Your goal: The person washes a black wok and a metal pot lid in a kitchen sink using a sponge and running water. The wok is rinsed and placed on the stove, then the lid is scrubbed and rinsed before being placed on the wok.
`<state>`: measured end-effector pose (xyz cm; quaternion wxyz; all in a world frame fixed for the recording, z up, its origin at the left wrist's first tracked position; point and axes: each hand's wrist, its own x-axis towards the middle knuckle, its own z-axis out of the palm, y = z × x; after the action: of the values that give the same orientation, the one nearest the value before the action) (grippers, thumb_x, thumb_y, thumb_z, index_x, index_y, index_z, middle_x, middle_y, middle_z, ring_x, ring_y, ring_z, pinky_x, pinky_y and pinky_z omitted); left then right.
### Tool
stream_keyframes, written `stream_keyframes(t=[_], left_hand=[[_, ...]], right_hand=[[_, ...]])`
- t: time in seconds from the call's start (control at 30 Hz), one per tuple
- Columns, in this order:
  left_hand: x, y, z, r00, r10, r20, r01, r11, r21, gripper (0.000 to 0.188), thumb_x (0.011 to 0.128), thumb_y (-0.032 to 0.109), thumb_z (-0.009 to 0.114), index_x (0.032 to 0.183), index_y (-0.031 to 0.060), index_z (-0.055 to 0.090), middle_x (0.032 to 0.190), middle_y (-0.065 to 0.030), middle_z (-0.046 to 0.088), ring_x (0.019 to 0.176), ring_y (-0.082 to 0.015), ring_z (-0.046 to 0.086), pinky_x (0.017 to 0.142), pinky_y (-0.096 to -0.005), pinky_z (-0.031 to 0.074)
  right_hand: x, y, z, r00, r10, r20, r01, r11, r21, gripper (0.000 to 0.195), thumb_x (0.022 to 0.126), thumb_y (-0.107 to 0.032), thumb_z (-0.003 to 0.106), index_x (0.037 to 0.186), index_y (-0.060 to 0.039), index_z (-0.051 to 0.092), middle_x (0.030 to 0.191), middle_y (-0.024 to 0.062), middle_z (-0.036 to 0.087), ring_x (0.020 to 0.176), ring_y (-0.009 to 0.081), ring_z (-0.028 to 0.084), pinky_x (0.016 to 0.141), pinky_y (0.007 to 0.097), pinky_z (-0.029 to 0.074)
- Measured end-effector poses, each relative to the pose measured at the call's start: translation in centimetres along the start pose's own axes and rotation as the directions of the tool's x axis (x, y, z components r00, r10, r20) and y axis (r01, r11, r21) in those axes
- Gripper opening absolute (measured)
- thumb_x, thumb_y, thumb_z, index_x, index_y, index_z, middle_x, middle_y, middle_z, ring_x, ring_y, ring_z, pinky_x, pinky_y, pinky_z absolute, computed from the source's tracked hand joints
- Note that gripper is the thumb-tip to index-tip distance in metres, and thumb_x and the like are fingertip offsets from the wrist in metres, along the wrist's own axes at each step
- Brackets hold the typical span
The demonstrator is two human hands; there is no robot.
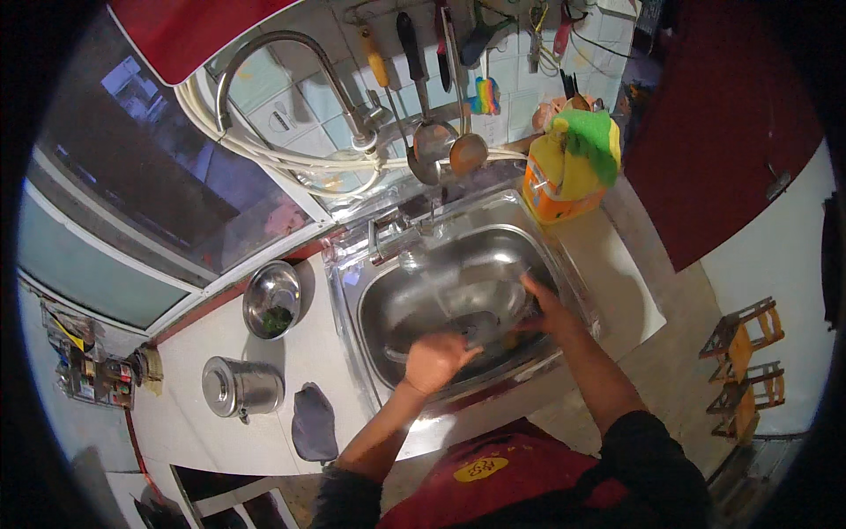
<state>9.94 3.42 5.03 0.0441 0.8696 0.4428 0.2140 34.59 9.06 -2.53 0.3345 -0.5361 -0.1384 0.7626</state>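
Note:
Both my hands are over a stainless steel sink (383,304) set in the counter. My left hand (433,360) hangs above the near left part of the basin, its thumb stuck out and its fingers curled down out of sight. Toward the basin's right side is my right hand (545,307), blurred, with one finger pointing up. Beside it a shiny rounded metal surface, perhaps a bowl (499,297), blends with the basin. Whether either hand grips anything is hidden. A chrome faucet (390,235) stands at the sink's back edge.
Left of the sink are a metal bowl (268,291) with greens, a lidded steel canister (244,387) and a dark cloth item (314,423). An orange-yellow jug (562,192) under a green cloth stands back right. Ladles (469,155) and a tall curved faucet (324,63) are behind.

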Motion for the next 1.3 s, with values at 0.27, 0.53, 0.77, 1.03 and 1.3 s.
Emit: stream_keyframes(t=[0.27,0.53,0.77,1.03,1.3], left_hand=[[0.7,-3.9,6.6,0.568,-0.621,0.540,0.584,-0.158,-0.796,0.029,0.088,0.024,0.036,0.078,0.0023,0.053,0.073,-0.0094,0.055,0.064,-0.0228,0.055,0.059,-0.0335,0.044],[4.0,-9.2,11.7,0.442,-0.575,0.688,0.107,-0.728,-0.678,0.013,0.087,0.008,0.036,0.088,0.0011,0.046,0.067,-0.0089,0.051,0.050,-0.0169,0.045,0.042,-0.0257,0.038],[2.9,-11.1,13.5,0.518,-0.513,0.684,0.330,-0.618,-0.714,0.019,0.087,0.010,0.036,0.097,0.0044,0.051,0.072,-0.0056,0.053,0.052,-0.0119,0.046,0.045,-0.0206,0.040],[1.8,-7.6,5.8,0.755,-0.579,0.308,0.594,0.404,-0.696,0.025,0.077,0.004,0.057,0.102,0.0049,0.054,0.103,-0.0097,0.051,0.097,-0.0234,0.052,0.078,-0.0343,0.044],[-7.5,-7.8,0.1,0.720,-0.648,-0.247,0.608,0.761,-0.225,0.057,0.070,0.013,0.065,0.118,-0.0029,0.039,0.108,-0.0182,0.050,0.102,-0.0330,0.047,0.089,-0.0376,0.036]], right_hand=[[0.7,3.6,-1.6,0.983,-0.186,-0.002,0.179,0.950,-0.257,0.048,0.062,-0.012,0.062,0.106,0.0017,0.050,0.103,0.0127,0.052,0.091,0.0259,0.051,0.079,0.0396,0.042],[-1.3,3.7,-2.6,0.944,-0.288,-0.158,0.238,0.931,-0.277,0.039,0.058,-0.008,0.061,0.095,0.0018,0.054,0.086,0.0111,0.056,0.078,0.0230,0.055,0.069,0.0335,0.046],[0.3,4.1,-3.7,0.956,-0.278,0.090,0.280,0.960,-0.011,0.030,0.060,-0.006,0.058,0.089,-0.0002,0.058,0.076,0.0047,0.058,0.070,0.0186,0.055,0.066,0.0323,0.046],[4.9,7.6,-5.2,0.992,0.014,0.128,-0.013,1.000,-0.006,0.014,0.064,-0.012,0.059,0.074,-0.0032,0.058,0.073,0.0059,0.057,0.069,0.0195,0.055,0.066,0.0347,0.046],[4.6,7.6,-5.4,0.990,0.060,0.129,-0.051,0.996,-0.068,0.009,0.065,-0.014,0.057,0.069,-0.0061,0.055,0.072,0.0040,0.056,0.068,0.0183,0.055,0.065,0.0331,0.046]])
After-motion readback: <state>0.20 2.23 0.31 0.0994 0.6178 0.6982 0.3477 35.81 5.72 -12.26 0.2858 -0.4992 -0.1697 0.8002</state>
